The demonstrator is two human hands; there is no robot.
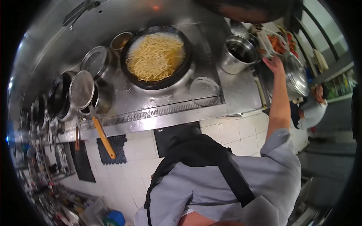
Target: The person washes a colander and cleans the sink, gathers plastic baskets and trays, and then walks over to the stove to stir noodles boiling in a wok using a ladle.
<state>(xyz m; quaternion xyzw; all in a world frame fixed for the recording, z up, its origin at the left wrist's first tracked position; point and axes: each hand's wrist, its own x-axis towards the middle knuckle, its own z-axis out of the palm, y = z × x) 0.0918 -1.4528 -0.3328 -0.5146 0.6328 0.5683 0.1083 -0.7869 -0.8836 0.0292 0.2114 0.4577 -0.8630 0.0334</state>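
Grey shirt cloth (271, 165) and a black apron (188, 150) fill the space below my right hand (274, 63), which is stretched out at the end of a bare forearm. Its fingers are at the near edge of a white tray (265, 44) of orange-red food, just beyond the hand; I cannot tell whether they grip it. My left hand is out of view, so I cannot tell its state. Just left of my right hand, a tall metal pot (229, 62) stands on the steel table (241, 88); farther left sits a wide dark pan (160, 87) heaped with pale noodles (154, 58). A domed metal lid (298, 75) lies just right of my hand. Well to its left, a strainer (82, 90) points its yellowish handle (102, 137) over the table's edge.
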